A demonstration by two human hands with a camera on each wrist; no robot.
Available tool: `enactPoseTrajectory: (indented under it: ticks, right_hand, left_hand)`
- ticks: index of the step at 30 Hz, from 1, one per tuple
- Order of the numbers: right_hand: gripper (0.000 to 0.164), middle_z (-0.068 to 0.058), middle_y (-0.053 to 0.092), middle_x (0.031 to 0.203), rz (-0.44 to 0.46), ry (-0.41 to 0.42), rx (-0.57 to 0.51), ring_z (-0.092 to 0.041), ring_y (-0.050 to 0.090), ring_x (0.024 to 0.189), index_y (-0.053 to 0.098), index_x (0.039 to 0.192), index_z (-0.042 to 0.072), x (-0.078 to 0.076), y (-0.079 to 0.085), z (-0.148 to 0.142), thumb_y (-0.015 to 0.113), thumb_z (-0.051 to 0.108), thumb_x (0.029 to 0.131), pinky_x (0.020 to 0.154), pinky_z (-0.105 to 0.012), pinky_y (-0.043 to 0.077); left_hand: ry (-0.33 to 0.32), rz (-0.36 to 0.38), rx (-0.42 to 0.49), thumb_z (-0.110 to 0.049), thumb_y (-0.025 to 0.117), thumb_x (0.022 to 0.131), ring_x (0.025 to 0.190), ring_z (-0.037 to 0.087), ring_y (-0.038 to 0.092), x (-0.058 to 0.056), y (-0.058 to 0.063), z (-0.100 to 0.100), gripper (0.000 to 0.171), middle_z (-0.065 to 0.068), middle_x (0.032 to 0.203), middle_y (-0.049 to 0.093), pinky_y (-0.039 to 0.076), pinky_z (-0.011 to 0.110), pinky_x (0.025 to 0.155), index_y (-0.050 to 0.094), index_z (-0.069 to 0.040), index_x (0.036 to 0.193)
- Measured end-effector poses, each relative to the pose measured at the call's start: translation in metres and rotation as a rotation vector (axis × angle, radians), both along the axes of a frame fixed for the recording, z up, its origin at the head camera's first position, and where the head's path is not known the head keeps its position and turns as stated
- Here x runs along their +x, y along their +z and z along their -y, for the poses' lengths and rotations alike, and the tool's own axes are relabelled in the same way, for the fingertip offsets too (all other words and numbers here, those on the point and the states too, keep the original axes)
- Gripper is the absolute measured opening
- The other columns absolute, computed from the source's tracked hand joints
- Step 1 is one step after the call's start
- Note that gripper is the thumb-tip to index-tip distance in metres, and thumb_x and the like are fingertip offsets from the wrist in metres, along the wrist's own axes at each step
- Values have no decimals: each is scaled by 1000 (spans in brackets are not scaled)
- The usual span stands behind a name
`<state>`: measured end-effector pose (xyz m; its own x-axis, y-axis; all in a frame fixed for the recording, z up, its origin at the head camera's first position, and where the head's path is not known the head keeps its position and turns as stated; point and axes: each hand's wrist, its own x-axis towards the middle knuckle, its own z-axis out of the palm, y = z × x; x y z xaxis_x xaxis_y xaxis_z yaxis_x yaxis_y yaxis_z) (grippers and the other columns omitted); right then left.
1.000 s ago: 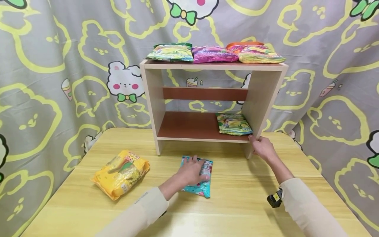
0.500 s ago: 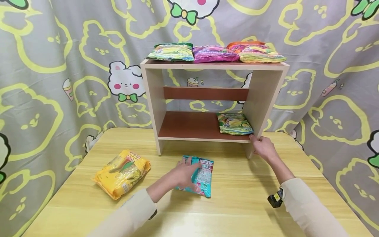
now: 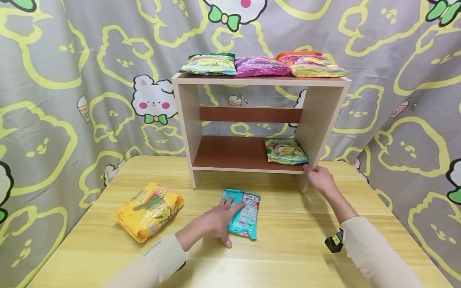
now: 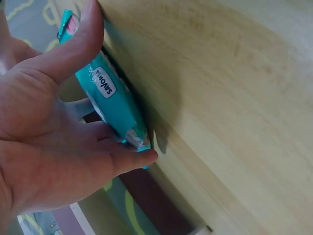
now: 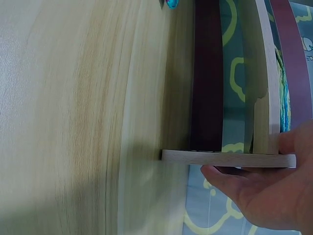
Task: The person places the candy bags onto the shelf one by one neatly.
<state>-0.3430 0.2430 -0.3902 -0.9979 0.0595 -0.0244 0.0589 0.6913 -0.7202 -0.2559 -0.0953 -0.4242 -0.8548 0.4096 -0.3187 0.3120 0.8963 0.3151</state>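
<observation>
Fabric-walled nook, rm type unclear
Cartoon curtain (image 3: 252,36) 9–3 o'clock, wood-look tbl (image 3: 284,258) at 6, shelf (image 3: 230,152) w/ snack pkts (image 3: 263,66) at 12.

Head view: bright, even | table (image 3: 252,266): pale front glare | wrist views: dimmer, soft shadows

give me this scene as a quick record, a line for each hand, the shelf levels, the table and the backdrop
left hand: fingers spread at the left side of the teal packet
right hand: holds the right side panel of the shelf
shelf top: green-edged packet, purple packet, pink-and-yellow packet, orange packet behind it
lower board: mostly green packet, right end
table: teal packet; yellow packet, farther left
backdrop: grey cartoon-print curtain
</observation>
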Motion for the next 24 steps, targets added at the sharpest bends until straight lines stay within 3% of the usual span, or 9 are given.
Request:
enactPoseTrajectory:
  ticks: [5, 13, 20, 24]
  right_hand:
    - [66, -25, 69, 105, -6, -8, 4, -31, 72, 90, 62, 119, -6, -2, -2, -1, 33, 52, 105, 70, -31, 48]
    - [67, -28, 67, 110, -9, -7, -12, -39, 71, 97, 60, 126, -7, -2, -2, -1, 33, 51, 106, 70, -31, 49]
    - [60, -23, 68, 97, -14, -23, -24, -34, 71, 89, 63, 107, -2, -3, -3, 0, 36, 51, 105, 67, -30, 49]
    - [60, -27, 67, 109, -11, -15, -25, -37, 72, 92, 63, 109, -2, -3, -2, 0, 35, 51, 105, 69, -29, 50]
  left_hand:
    - [-11, -48, -8, -29, 96, 66, 154, 41, 20, -2, -2, 0, 116, 15, 169, 20, 44, 57, 110, 29, -34, 160]
    - [-29, -109, -25, -22, 97, 67, 150, 42, 32, -3, 2, -2, 107, 19, 163, 32, 50, 53, 106, 38, -29, 156]
    - [-33, -113, -37, -16, 97, 66, 146, 43, 38, -1, 6, -6, 105, 23, 161, 35, 50, 53, 106, 41, -26, 155]
    - [-10, -129, -18, -15, 97, 65, 142, 41, 44, 1, 6, -8, 106, 23, 159, 38, 51, 50, 106, 39, -18, 154]
